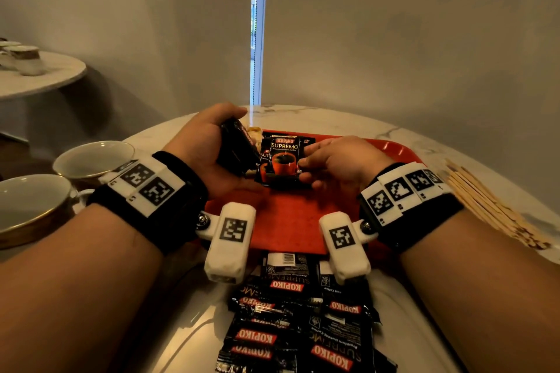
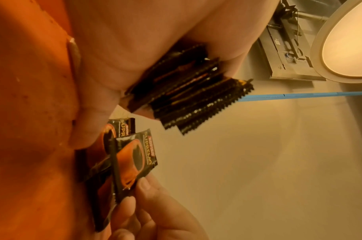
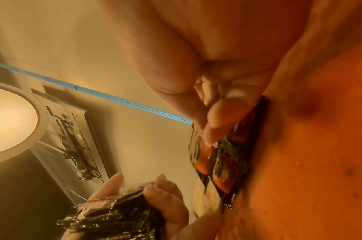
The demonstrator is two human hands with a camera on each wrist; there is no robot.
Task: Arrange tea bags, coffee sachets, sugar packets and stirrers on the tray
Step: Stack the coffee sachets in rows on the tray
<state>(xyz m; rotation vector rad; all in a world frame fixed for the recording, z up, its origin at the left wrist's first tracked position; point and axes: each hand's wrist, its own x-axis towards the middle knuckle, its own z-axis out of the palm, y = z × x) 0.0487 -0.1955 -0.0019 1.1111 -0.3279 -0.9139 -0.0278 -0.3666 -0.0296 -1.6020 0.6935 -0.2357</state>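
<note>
Two white cups (image 1: 91, 157) sit left of a red tray (image 1: 300, 221), where the left hand (image 1: 209, 145) grips a stack of coffee sachets (image 1: 236, 148), the right hand (image 1: 336, 160) pinches one sachet (image 1: 283, 157) over overlapping sachets, and stirrers (image 1: 485, 200) lie right.

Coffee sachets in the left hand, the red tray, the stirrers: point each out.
coffee sachets (image 2: 188, 91), left wrist view, serrated edges of the gripped stack.
red tray (image 1: 291, 221), head view, bare floor.
stirrers (image 1: 485, 203), head view, middle of the bundle.
</note>
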